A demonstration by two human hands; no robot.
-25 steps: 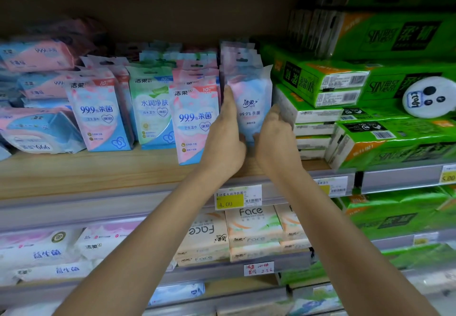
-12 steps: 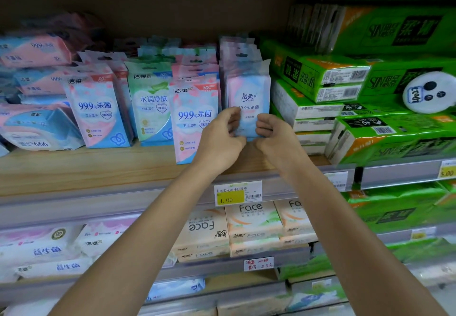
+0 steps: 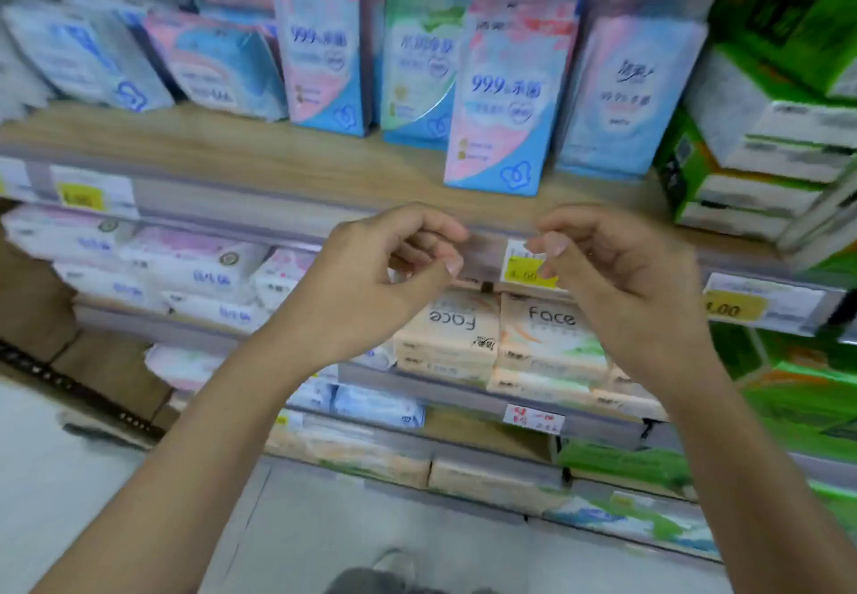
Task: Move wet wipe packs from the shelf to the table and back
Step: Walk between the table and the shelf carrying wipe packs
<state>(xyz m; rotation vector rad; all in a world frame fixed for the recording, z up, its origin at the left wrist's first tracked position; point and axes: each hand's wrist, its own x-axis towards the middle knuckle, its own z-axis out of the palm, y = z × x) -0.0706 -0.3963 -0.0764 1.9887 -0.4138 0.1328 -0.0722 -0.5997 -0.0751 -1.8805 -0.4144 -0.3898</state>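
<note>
Your left hand (image 3: 366,287) and right hand (image 3: 626,287) both empty, fingers loosely curled, apart, just below wooden shelf (image 3: 232,148). Wet wipe packs (image 3: 498,97) upright on it. Looks like between packs imo. Next: reach up, grab one, head for table.

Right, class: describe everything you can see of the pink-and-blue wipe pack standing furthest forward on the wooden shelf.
The pack is a soft, glossy plastic pouch, pink above and blue below, with 99.9 print, a heart mark and a flower outline low right. It stands upright on the wooden shelf, ahead of its row. Left hand and right hand are below, not touching.
</note>
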